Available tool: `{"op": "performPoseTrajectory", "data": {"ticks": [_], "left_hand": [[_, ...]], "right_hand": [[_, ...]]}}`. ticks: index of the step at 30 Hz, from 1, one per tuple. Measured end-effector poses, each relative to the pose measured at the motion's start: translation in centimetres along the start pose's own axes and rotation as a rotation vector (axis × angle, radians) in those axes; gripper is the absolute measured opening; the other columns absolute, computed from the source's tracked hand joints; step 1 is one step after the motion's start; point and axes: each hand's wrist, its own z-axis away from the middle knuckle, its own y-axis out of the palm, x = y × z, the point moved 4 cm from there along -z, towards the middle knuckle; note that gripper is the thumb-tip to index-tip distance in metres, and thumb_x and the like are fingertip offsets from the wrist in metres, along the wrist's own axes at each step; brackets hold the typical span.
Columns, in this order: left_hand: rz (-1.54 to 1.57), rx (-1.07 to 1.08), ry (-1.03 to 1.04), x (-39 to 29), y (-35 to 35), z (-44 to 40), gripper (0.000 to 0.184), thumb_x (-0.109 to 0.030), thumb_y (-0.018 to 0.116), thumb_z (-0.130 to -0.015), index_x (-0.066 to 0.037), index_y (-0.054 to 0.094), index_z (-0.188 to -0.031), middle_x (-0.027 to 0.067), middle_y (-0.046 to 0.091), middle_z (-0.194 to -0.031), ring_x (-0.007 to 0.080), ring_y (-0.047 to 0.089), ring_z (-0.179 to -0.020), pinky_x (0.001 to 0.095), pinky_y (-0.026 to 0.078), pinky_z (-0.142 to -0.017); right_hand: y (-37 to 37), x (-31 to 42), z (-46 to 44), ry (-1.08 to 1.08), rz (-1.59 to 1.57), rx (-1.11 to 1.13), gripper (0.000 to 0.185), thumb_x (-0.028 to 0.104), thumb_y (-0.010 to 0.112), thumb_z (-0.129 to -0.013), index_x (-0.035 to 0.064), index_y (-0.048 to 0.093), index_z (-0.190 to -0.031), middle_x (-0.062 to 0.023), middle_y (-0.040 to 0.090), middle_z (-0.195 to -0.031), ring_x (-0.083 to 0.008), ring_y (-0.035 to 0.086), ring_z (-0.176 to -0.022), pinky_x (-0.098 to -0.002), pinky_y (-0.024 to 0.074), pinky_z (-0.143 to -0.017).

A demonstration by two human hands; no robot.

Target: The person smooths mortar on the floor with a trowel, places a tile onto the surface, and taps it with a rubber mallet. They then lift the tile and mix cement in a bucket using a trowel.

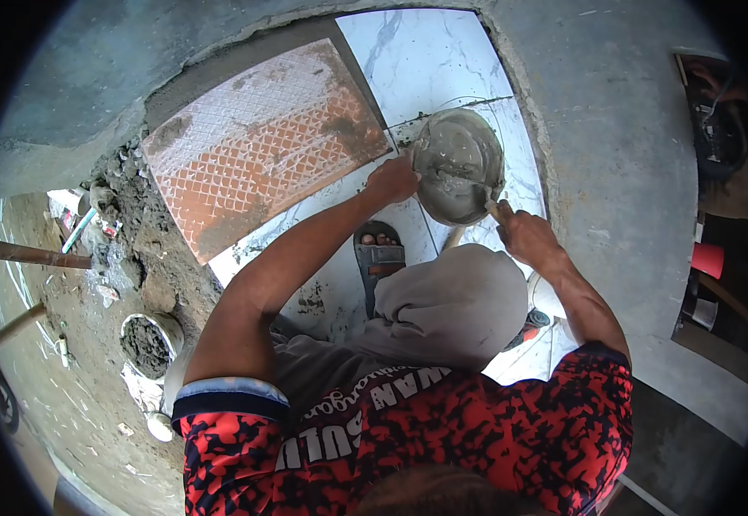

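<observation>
A round pan (456, 155) with wet grey cement in it stands over white marbled tiles (417, 52). My left hand (394, 179) is closed on the pan's left rim. At its lower right, my right hand (529, 236) grips the wooden handle (501, 209) of a tool whose head dips into the cement. The tool's head is mostly hidden by the mix. Left of the pan lies a large tile (262, 142) with its orange ridged underside facing up, smeared with grey cement in places.
A bucket of grey mortar (146, 346) stands at the lower left beside rubble (155, 249). My sandalled foot (380, 258) is on the tiles. A rough concrete edge (537, 129) borders the tiles on the right. A red cup (708, 260) is at the far right.
</observation>
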Motion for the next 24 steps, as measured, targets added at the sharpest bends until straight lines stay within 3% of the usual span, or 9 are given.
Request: {"op": "performPoseTrajectory", "data": {"ticks": [2, 4, 13, 18, 20, 21, 22, 24], "left_hand": [[0.014, 0.023, 0.010, 0.0, 0.0, -0.4, 0.057, -0.031, 0.055, -0.089, 0.003, 0.039, -0.131, 0.0247, 0.060, -0.115, 0.0380, 0.056, -0.111, 0.0469, 0.046, -0.092], [0.047, -0.079, 0.093, 0.2, 0.2, -0.5, 0.048, -0.027, 0.056, -0.086, 0.005, 0.041, -0.118, 0.0285, 0.062, -0.100, 0.0449, 0.059, -0.100, 0.0516, 0.045, -0.085], [0.076, -0.055, 0.061, 0.1, 0.1, -0.3, 0.048, -0.028, 0.057, -0.085, 0.004, 0.042, -0.118, 0.0278, 0.061, -0.102, 0.0440, 0.058, -0.102, 0.0505, 0.045, -0.085], [0.018, -0.100, 0.079, 0.4, 0.4, -0.6, 0.053, -0.029, 0.057, -0.086, 0.004, 0.040, -0.123, 0.0262, 0.063, -0.101, 0.0434, 0.058, -0.101, 0.0489, 0.046, -0.086], [0.015, -0.074, 0.061, 0.4, 0.0, -0.7, 0.055, -0.029, 0.057, -0.086, 0.004, 0.039, -0.126, 0.0256, 0.063, -0.102, 0.0429, 0.058, -0.102, 0.0484, 0.046, -0.087], [0.009, -0.046, 0.041, 0.3, 0.0, -0.6, 0.054, -0.030, 0.056, -0.087, 0.003, 0.041, -0.126, 0.0250, 0.061, -0.109, 0.0406, 0.057, -0.107, 0.0478, 0.046, -0.090], [0.005, -0.011, 0.022, 0.2, 0.2, -0.4, 0.052, -0.032, 0.054, -0.088, 0.002, 0.043, -0.127, 0.0243, 0.059, -0.116, 0.0384, 0.056, -0.111, 0.0471, 0.045, -0.093], [-0.006, -0.026, 0.030, -0.3, 0.1, -0.1, 0.053, -0.032, 0.055, -0.088, 0.002, 0.043, -0.127, 0.0240, 0.059, -0.116, 0.0384, 0.056, -0.111, 0.0471, 0.045, -0.093]], "right_hand": [[-1.7, -1.1, 1.3, -0.019, 0.041, -0.070, 0.045, 0.025, 0.052, -0.091, 0.0006, 0.046, -0.128, -0.0219, 0.065, -0.085, -0.0383, 0.064, -0.078, -0.0477, 0.0507, -0.072], [-4.0, -2.4, 2.2, 0.025, 0.062, -0.060, 0.044, 0.026, 0.056, -0.090, 0.0061, 0.049, -0.128, -0.0189, 0.066, -0.088, -0.0349, 0.065, -0.082, -0.0460, 0.0510, -0.073], [-11.5, -3.6, -2.0, 0.094, 0.154, -0.108, 0.034, 0.025, 0.060, -0.087, 0.0093, 0.060, -0.117, -0.0158, 0.068, -0.090, -0.0330, 0.066, -0.086, -0.0426, 0.0515, -0.079], [-5.5, -3.2, -10.3, -0.036, 0.130, 0.029, 0.030, 0.014, 0.054, -0.082, 0.0064, 0.062, -0.109, -0.0175, 0.067, -0.099, -0.0347, 0.065, -0.090, -0.0427, 0.0513, -0.080], [-3.7, -2.0, -10.4, 0.031, 0.053, 0.192, 0.044, 0.026, 0.060, -0.084, 0.0093, 0.056, -0.125, -0.0206, 0.065, -0.106, -0.0358, 0.062, -0.097, -0.0431, 0.0497, -0.085], [-2.8, -1.4, -9.2, -0.042, -0.022, 0.080, 0.042, 0.025, 0.059, -0.084, 0.0073, 0.056, -0.123, -0.0223, 0.064, -0.105, -0.0369, 0.063, -0.096, -0.0437, 0.0500, -0.084], [-1.5, -1.1, -8.2, 0.032, 0.020, 0.077, 0.043, 0.022, 0.058, -0.085, 0.0033, 0.053, -0.123, -0.0235, 0.064, -0.104, -0.0376, 0.063, -0.094, -0.0446, 0.0506, -0.082], [-0.2, -0.3, -6.3, 0.053, 0.003, 0.065, 0.047, 0.020, 0.058, -0.086, -0.0004, 0.047, -0.127, -0.0250, 0.065, -0.092, -0.0390, 0.064, -0.088, -0.0466, 0.0501, -0.080]]}}
